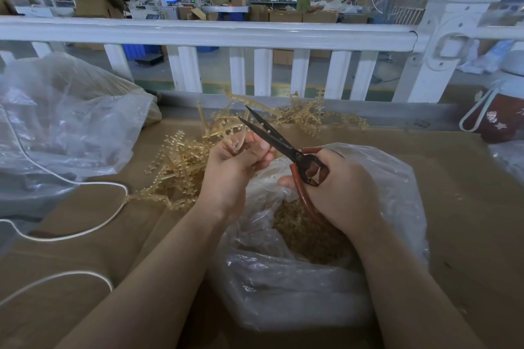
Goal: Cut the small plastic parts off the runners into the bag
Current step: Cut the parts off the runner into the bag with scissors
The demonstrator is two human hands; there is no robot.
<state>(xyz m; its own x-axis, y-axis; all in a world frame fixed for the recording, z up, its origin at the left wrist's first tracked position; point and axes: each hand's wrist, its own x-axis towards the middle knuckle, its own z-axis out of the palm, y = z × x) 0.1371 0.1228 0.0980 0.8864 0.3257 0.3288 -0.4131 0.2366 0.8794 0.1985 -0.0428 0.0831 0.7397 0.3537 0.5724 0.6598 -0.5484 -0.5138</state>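
The left hand (235, 167) pinched an amber runner (224, 129) above the open bag (397, 178) of cut parts (306, 232). The right hand (337, 187) gripped scissors (272, 136), blades apart (red handles). Cutting close over the bag's mouth would likely drop parts inside.

No readable text, labels or numbers; distant signs too blurred.

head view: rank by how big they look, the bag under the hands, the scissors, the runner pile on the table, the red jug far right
1. bag, though it sits nearest the camera
2. runner pile
3. scissors and red jug look alike; the jug is cut off by the frame edge, so they are not ranked.
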